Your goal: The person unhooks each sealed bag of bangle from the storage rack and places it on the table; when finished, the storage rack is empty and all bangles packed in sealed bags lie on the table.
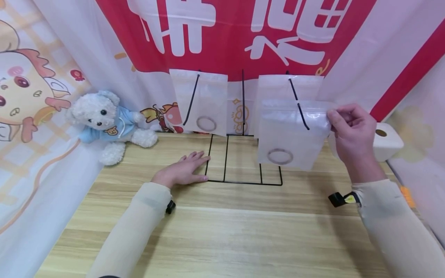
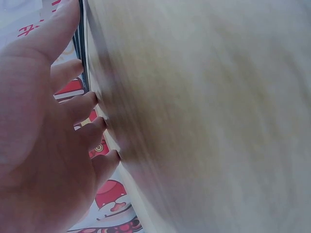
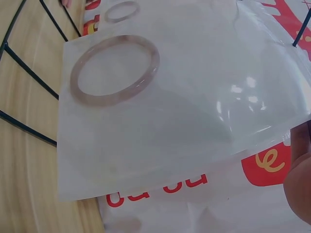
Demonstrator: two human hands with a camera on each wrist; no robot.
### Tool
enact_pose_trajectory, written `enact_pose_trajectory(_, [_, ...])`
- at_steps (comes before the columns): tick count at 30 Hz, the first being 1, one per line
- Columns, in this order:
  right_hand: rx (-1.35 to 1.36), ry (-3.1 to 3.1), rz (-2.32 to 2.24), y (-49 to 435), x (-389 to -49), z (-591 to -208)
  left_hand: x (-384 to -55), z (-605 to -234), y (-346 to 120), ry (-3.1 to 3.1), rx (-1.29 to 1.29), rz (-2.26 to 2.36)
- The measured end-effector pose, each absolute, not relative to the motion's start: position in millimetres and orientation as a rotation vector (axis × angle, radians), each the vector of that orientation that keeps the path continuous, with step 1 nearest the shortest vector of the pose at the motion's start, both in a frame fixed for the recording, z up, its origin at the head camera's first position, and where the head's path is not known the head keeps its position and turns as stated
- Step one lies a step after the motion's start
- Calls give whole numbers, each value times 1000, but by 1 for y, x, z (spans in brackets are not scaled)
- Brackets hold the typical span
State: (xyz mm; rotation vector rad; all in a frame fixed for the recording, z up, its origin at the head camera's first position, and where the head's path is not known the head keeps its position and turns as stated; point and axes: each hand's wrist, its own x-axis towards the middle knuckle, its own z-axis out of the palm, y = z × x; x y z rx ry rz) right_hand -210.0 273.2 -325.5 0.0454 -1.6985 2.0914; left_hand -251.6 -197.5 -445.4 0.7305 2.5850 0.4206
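My right hand (image 1: 354, 133) pinches the upper right corner of a clear zip bag (image 1: 278, 131) between thumb and fingers. The black hook of a wire display rack (image 1: 225, 160) passes through the bag near its top. Inside lies a pale pinkish bangle (image 3: 154, 60), low in the bag. Another bag hangs behind it, mostly covered. My left hand (image 1: 185, 168) rests on the table with its fingers spread, fingertips and thumb at the left side of the rack's base. In the left wrist view its fingers (image 2: 90, 133) are extended against the wood.
On the rack's left hook hangs another bag (image 1: 212, 96) with a bangle. A white teddy bear (image 1: 94, 110) in a blue hoodie sits at the back left. Behind my right hand stands a white tissue box (image 1: 389, 144). A printed red and white cloth (image 1: 229, 58) hangs behind the rack.
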Motion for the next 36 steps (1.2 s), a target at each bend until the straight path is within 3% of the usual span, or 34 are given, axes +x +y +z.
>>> enact_pose_trajectory(25, [72, -1661, 2095, 275, -174, -333, -253, -449, -198, 2587, 725, 428])
enact_pose_trajectory(36, [243, -1474, 2149, 271, -163, -332, -252, -447, -197, 2588, 728, 416])
